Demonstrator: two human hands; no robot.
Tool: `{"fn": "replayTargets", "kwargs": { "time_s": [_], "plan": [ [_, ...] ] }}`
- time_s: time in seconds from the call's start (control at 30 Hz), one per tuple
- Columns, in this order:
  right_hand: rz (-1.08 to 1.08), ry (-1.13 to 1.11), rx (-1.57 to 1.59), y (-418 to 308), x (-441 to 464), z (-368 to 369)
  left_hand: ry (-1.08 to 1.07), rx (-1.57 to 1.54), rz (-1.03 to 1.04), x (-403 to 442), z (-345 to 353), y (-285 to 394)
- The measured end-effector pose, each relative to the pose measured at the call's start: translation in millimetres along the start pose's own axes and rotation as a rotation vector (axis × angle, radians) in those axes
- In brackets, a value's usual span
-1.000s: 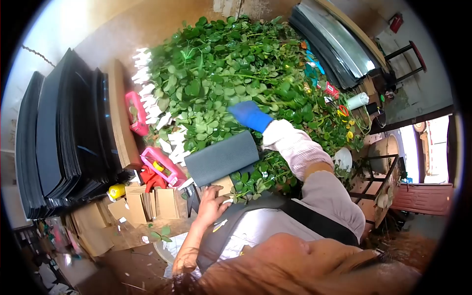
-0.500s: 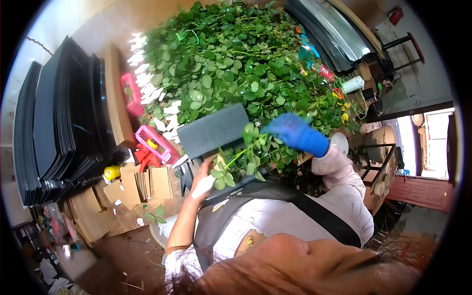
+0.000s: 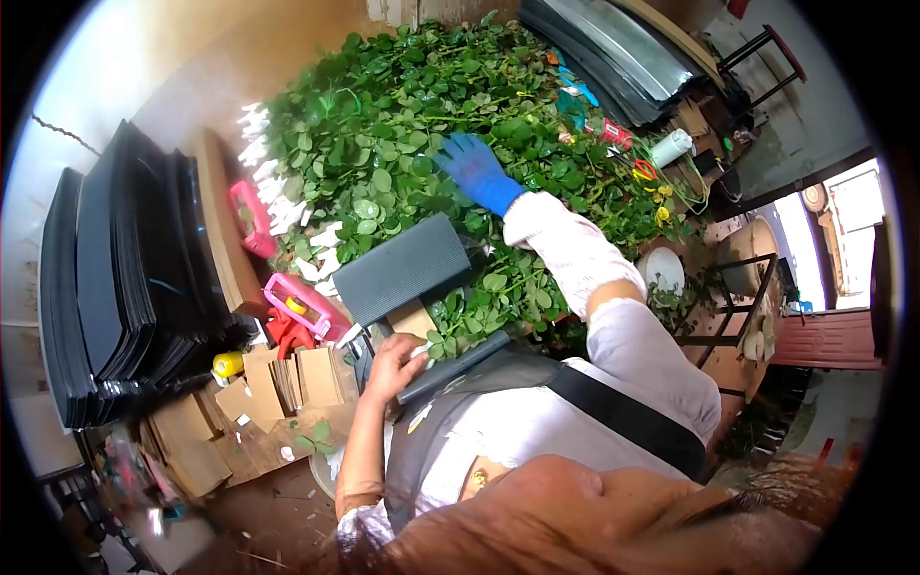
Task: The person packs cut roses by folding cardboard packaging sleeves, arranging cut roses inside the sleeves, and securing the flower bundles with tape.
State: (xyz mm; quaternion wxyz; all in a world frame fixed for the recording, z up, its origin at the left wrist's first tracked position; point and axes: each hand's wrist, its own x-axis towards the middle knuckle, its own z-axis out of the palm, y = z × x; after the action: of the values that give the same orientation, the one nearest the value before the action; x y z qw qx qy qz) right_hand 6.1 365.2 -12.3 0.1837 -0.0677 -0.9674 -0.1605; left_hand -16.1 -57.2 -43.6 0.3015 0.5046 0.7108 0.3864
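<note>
My bare left hand (image 3: 393,366) is closed, fingers curled at the white-wrapped end of a leafy green stem, which looks like a rose stem, over a dark padded edge (image 3: 455,367). More leafy stems (image 3: 498,299) lie just to its right. My right hand (image 3: 471,171), in a blue glove, is stretched over the big pile of leafy stems (image 3: 402,105) with its fingers extended and apart, touching the leaves or just above them. Between the hands stands a grey ribbed block (image 3: 402,270) with a sloping top.
White wrapped ends (image 3: 273,192) line the pile's left side. Pink frame-shaped tools (image 3: 311,302), cardboard pieces (image 3: 321,376) and a yellow roll (image 3: 228,364) lie at left, beside stacked black sheets (image 3: 144,278). Orange-handled scissors (image 3: 645,171) and a white roll (image 3: 671,147) lie at right.
My gloved right hand has moved away from the stem by my left hand, up and left over the pile. My left hand stays near the padded edge; the leafy stem now lies lower.
</note>
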Motion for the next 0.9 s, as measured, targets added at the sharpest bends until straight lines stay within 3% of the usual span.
{"fn": "replayTargets", "kwargs": {
  "time_s": [0.03,0.13,0.17,0.23,0.27,0.33,0.47,0.53,0.67,0.7,0.8,0.9],
  "plan": [
    [-0.035,-0.034,-0.163,2,7,16,0.012,0.071,0.034,1,0,-4],
    [-0.09,-0.729,0.141,8,23,13,0.088,0.051,-0.046,2,8,-2],
    [-0.067,-0.787,0.191,18,31,1,0.108,0.061,-0.038,2,10,-2],
    [0.027,-0.611,0.177,29,54,-51,0.135,0.046,-0.033,2,12,-3],
    [-0.079,-0.253,0.194,44,52,-63,0.143,0.019,-0.037,2,13,-3],
    [-0.035,0.165,0.068,46,62,-130,0.146,0.006,-0.027,2,13,-3],
    [-0.094,-0.089,-0.01,52,45,-91,0.152,0.011,-0.009,4,11,1],
    [-0.086,-0.077,0.007,51,33,-90,0.143,0.034,0.01,7,4,-1],
    [0.138,0.307,-0.031,43,14,-137,0.179,0.047,0.048,7,11,-1],
    [0.109,0.102,0.053,44,-1,-123,0.175,0.042,0.045,7,8,2],
    [0.268,0.224,0.266,53,-37,-120,0.178,0.04,0.062,7,9,-3],
    [0.17,0.186,0.207,53,-65,-174,0.187,-0.064,0.023,8,14,-10]
  ]
}}
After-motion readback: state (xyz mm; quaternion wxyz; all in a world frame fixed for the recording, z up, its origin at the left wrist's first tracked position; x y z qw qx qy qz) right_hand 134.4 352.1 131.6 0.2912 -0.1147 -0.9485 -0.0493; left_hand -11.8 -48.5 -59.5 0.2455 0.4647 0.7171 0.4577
